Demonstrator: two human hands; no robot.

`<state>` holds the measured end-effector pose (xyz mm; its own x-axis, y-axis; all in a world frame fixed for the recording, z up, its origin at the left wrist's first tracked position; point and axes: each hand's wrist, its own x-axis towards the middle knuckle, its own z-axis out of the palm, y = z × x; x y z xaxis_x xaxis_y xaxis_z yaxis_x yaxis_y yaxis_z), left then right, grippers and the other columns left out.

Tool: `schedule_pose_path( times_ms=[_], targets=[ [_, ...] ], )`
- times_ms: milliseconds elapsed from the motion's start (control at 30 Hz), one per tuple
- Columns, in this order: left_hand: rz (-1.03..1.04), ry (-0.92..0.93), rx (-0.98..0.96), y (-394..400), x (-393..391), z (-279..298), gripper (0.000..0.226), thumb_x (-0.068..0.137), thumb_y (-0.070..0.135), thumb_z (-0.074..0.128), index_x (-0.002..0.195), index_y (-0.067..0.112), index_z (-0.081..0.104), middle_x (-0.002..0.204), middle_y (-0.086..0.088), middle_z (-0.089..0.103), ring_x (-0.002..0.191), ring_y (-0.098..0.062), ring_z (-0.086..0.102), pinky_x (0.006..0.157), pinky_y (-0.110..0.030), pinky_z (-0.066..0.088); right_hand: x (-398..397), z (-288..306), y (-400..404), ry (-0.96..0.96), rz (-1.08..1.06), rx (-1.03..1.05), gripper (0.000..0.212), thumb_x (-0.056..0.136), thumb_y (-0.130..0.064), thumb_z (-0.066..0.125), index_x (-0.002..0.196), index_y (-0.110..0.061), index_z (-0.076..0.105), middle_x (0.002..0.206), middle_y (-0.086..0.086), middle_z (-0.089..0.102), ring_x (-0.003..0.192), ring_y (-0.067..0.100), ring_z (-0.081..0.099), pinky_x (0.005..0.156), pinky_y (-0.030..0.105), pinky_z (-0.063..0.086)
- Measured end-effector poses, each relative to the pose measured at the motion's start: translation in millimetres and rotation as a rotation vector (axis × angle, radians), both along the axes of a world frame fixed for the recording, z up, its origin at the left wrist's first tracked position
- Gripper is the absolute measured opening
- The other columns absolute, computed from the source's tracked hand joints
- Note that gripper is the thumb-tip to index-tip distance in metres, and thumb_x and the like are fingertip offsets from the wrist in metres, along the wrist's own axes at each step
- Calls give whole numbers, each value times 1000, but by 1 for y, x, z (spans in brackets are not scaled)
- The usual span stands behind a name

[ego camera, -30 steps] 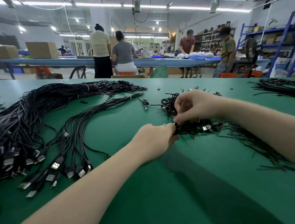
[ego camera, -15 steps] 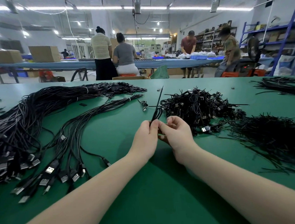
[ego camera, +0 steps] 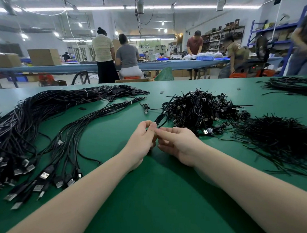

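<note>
My left hand [ego camera: 141, 139] and my right hand [ego camera: 178, 143] meet at the middle of the green table [ego camera: 152, 195]. Both pinch a small folded black cable [ego camera: 160, 119] whose loop sticks up and away from my fingertips. Just behind lies a tangled heap of short coiled black USB cables [ego camera: 200, 109]. A loose pile of thin black ties [ego camera: 280, 139] spreads out at the right.
Long black USB cables [ego camera: 45, 147] fan across the left, plugs toward me, with a thicker bundle [ego camera: 43, 107] behind. More black ties [ego camera: 292, 85] lie far right. One small coiled cable [ego camera: 145, 108] sits alone. Several people work at a blue table [ego camera: 68, 68] beyond.
My right hand left the cable heap and came back to my left hand at the table's middle. The black cable between my fingers went from sticking up straight to a lower folded loop.
</note>
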<state>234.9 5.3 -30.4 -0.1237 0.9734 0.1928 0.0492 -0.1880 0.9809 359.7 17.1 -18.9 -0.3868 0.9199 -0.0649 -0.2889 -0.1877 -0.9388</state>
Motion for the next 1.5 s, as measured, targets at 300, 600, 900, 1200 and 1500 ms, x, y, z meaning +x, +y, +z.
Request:
schedule_pose_path(
  times_ms=[300,600,900,1200,1500],
  targets=[
    [-123,-59,-56,-9,-4,8,21,104,26,36,93,13,49,49,15,35,41,-1,28,45,-14,27,6,3,1,-95,62,29,14,75,-18,76,85,-10,69,63,-4,66,50,6,56,56,20,53],
    [-239,-65,-108,-11,-9,10,28,103,34,36,81,18,44,51,13,32,44,-4,25,53,-23,25,16,10,6,-106,200,-83,24,82,-14,68,58,-14,72,57,-1,61,52,6,57,56,18,54],
    [-24,108,-80,-5,0,2,32,100,42,41,90,12,49,57,6,60,57,-14,64,58,-26,42,13,6,13,-617,-222,547,11,84,-15,71,74,-12,67,67,1,65,59,12,58,60,25,53],
    [184,321,143,-11,7,3,46,98,34,47,60,22,70,103,3,48,100,-5,47,87,-9,31,19,-1,11,-931,-470,1155,5,88,-9,60,85,-6,63,85,0,54,75,21,53,65,28,38],
    [96,128,225,-14,3,21,31,94,14,45,87,34,68,89,-8,66,78,-17,59,72,-32,48,16,5,4,-847,-461,1315,2,88,-3,62,87,-2,64,84,8,59,75,26,55,63,37,47]
  ],
)
